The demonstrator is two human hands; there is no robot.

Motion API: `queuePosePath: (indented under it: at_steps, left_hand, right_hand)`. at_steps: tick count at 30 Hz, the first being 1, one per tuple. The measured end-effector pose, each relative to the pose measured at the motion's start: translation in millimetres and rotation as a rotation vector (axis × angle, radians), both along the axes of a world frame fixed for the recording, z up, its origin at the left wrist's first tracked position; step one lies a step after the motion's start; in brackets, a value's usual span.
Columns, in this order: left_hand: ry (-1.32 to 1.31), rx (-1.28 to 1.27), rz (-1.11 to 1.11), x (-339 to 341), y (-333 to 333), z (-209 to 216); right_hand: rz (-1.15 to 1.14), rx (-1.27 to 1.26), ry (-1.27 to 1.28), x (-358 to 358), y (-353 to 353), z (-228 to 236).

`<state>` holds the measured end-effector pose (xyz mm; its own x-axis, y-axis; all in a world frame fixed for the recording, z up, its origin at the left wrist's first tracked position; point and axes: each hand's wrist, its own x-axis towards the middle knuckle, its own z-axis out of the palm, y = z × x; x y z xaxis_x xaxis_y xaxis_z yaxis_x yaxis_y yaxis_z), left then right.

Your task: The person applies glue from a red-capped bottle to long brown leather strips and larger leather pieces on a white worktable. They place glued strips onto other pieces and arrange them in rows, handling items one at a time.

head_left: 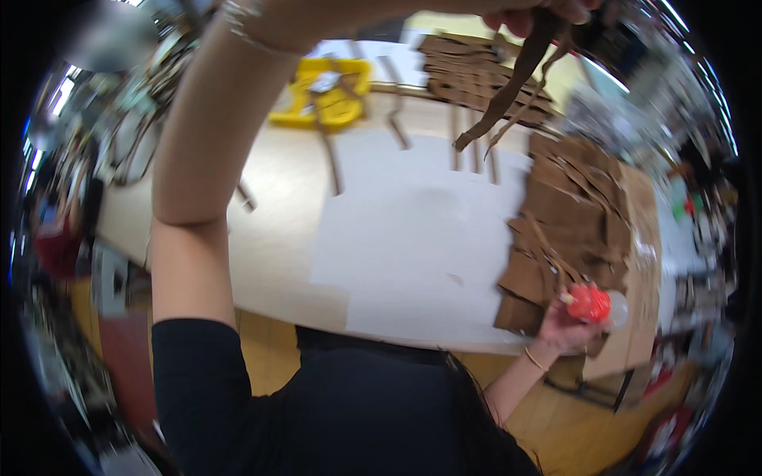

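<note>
Table lit, white paper laid. Left hand pinches brown strips, best kept untangled; right hand grips red bottle, nozzle best kept clear.

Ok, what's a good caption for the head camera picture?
Left hand holding brown strips high over the table, right hand holding a red-and-clear bottle.

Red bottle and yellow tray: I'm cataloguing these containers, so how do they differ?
The bottle is red with a pale end; the tray is yellow. The bottle is in the right hand; the tray sits on the table. The bottle is small and rounded; the tray is wider and shallow. Both are brightly coloured.
</note>
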<state>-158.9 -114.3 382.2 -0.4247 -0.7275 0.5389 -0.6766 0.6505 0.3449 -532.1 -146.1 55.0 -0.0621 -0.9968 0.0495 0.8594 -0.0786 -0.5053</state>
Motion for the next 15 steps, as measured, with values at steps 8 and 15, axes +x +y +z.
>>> queuePosePath:
  at_steps: [8, 15]
  left_hand:
    - [-0.199, 0.233, 0.391, 98, 152, 7]
    - [-0.072, 0.571, 0.724, 164, 235, -59]
  right_hand:
    - [0.041, 0.032, 0.155, 60, -16, 5]
    - [0.233, -0.023, 0.173, 119, -18, 15]
